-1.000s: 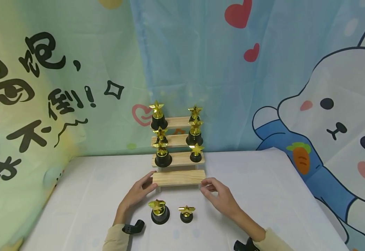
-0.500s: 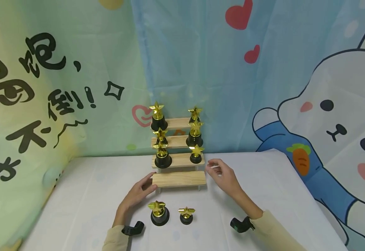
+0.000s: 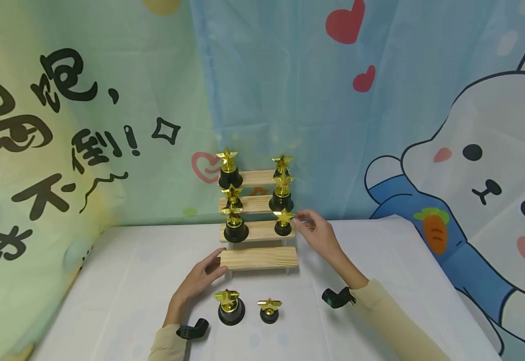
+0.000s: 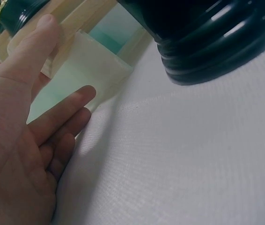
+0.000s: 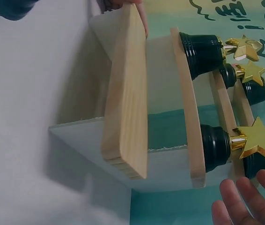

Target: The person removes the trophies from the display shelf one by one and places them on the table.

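A stepped display stand has wooden shelves on pale supports. My left hand point(image 3: 200, 275) is at the left end of its lowest shelf point(image 3: 258, 258); in the left wrist view the thumb lies against the board and the fingers extend beside the pale support point(image 4: 92, 61). My right hand point(image 3: 318, 234) reaches to the small gold star trophy point(image 3: 283, 222) on the second shelf up. In the right wrist view a fingertip is right at the star point(image 5: 259, 139), and the other fingers point(image 5: 245, 199) are spread apart from it. Below the stand are a larger trophy point(image 3: 230, 307) and a smaller one point(image 3: 269, 311).
Several more star trophies stand on the upper shelves, among them a large one point(image 3: 228, 170) at the top left and another point(image 3: 282, 193) at the right. A white cloth point(image 3: 149, 271) covers the table. A printed curtain point(image 3: 262, 75) hangs close behind the stand.
My right hand has moved up and back from the right end of the lowest shelf to the small trophy on the shelf above. My left hand has stayed in place.
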A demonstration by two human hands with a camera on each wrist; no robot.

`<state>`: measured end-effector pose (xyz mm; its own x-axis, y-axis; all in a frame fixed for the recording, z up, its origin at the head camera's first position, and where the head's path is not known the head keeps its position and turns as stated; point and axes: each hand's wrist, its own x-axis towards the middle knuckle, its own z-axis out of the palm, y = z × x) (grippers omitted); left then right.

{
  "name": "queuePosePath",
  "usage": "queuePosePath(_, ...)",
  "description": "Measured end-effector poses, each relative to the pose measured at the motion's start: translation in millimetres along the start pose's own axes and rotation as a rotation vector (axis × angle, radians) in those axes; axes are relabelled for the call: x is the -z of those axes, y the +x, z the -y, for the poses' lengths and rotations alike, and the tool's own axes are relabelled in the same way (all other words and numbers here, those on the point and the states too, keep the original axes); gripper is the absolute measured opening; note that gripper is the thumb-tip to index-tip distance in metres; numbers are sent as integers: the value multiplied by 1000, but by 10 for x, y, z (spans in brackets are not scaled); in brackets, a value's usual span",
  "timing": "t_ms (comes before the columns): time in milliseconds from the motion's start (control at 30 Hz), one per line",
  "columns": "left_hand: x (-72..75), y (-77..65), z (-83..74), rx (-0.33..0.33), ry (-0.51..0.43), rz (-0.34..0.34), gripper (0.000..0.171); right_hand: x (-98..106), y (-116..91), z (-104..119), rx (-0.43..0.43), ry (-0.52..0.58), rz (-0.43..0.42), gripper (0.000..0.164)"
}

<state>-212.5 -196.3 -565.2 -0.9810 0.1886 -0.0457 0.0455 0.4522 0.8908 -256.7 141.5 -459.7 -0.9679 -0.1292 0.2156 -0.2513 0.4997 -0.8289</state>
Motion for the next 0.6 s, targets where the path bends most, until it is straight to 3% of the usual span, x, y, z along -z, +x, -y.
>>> queuePosePath(200,26,10,1,1,11,36,60,-18,63,43,20,-1,-3,36)
queuePosePath(600,29,19,23,6,-5,44,60,-75,86,19,112,-11,-13,31)
